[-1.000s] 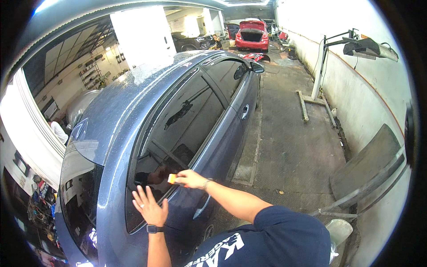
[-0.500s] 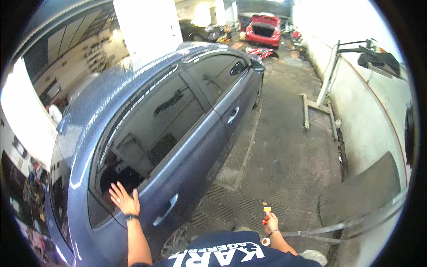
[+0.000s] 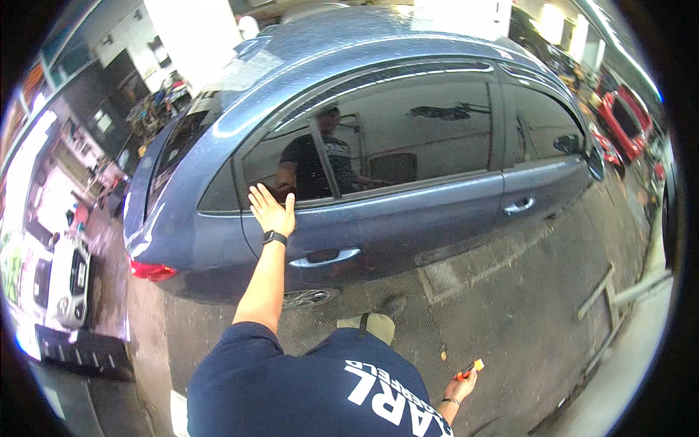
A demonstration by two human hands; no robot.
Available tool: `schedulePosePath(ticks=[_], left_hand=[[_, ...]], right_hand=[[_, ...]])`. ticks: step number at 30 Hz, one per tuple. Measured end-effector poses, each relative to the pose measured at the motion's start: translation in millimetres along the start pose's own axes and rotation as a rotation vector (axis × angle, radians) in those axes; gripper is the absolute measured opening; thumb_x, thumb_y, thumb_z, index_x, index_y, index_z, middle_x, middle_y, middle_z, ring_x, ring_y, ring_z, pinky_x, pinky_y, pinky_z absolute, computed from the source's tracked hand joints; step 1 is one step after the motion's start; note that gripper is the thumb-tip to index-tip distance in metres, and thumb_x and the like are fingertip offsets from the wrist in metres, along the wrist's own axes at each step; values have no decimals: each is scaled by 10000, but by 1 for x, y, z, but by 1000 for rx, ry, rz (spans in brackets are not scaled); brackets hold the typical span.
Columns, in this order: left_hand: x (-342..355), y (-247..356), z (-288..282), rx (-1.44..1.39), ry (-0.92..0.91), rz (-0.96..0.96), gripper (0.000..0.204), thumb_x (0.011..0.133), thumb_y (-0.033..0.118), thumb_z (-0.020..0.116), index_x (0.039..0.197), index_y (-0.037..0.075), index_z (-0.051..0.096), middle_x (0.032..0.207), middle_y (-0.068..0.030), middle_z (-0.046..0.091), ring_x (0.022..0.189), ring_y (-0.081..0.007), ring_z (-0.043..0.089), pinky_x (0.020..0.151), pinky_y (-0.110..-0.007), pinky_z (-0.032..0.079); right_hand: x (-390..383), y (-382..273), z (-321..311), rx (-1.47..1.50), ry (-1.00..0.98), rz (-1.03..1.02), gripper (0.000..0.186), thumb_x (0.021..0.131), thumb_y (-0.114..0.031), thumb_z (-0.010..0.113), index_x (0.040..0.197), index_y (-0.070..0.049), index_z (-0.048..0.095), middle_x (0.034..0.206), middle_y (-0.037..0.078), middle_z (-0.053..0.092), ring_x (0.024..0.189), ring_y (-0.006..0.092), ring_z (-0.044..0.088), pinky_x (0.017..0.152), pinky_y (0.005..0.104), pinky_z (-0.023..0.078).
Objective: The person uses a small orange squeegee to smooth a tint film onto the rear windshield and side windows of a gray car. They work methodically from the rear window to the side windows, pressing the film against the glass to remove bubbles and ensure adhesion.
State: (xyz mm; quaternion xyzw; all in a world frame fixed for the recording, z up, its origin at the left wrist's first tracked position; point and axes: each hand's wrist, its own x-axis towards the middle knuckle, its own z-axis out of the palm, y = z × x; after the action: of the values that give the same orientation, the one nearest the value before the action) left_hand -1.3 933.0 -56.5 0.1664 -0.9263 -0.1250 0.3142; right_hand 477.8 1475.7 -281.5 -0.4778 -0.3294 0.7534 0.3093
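My left hand (image 3: 271,213) rests with spread fingers on the dark blue car (image 3: 408,233), at the lower edge of the tinted rear side window (image 3: 429,138). It holds nothing, and a dark watch sits on that wrist. Just below it is the silver rear door handle (image 3: 324,258), apart from my fingers. Low on the right, my right hand (image 3: 462,382) is closed round a small orange tool with a yellowish end (image 3: 478,364). Its exact kind is too small to make out. That hand is away from the car, over the floor.
A red car (image 3: 624,120) with its rear lid up stands far right. At right, a grey metal frame (image 3: 604,295) stands by the wall. A white car front (image 3: 70,280) is at far left, near a black panel (image 3: 84,357). The blue car's rear wheel (image 3: 306,297) shows beneath me.
My view has swung left toward the car's rear, so the car now lies across the picture. My left hand stays at the rear door; my right still holds the orange tool.
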Motion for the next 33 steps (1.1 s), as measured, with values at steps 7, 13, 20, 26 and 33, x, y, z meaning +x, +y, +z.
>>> schedulePosePath(ticks=[7, 13, 20, 26, 33], left_hand=[[10, 15, 3, 132, 67, -71, 1118, 998, 624, 578, 1642, -141, 78, 1711, -399, 81, 1598, -538, 138, 1282, -628, 170], [11, 50, 11, -135, 37, -226, 1180, 969, 675, 605, 1677, -73, 29, 1753, -325, -4, 1633, -485, -2, 1309, -591, 89], [8, 45, 6, -202, 77, -225, 1166, 968, 683, 602, 1694, -22, 24, 1758, -306, 10, 1631, -485, 31, 1308, -588, 115], [-32, 81, 14, -101, -63, -147, 1084, 1004, 638, 559, 1689, -38, 61, 1752, -318, 43, 1628, -492, 49, 1310, -585, 102], [-6, 94, 7, -87, 18, -228, 981, 1028, 605, 534, 1705, 27, 122, 1764, -276, 85, 1632, -467, 76, 1312, -571, 123]], right_hand=[[45, 7, 91, -237, -393, 172, 183, 1077, -284, 646, 1179, -131, 646, 832, -50, 491, 668, 80, 479, 612, 257, 447], [74, -33, 220, -515, -950, 233, 465, 1034, -521, 671, 1352, -193, 586, 938, -3, 565, 823, 150, 515, 747, 353, 503], [72, -105, 412, -404, -1243, 394, 239, 1071, -344, 660, 1269, -222, 602, 957, -19, 610, 852, 130, 574, 750, 313, 474], [64, -136, 495, -256, -1500, 504, 371, 980, -51, 706, 1304, -188, 588, 1063, 16, 639, 937, 149, 606, 783, 325, 502], [61, -150, 520, -398, -1662, 378, 389, 977, -31, 686, 1352, -54, 583, 1221, 48, 609, 983, 151, 601, 823, 325, 516]])
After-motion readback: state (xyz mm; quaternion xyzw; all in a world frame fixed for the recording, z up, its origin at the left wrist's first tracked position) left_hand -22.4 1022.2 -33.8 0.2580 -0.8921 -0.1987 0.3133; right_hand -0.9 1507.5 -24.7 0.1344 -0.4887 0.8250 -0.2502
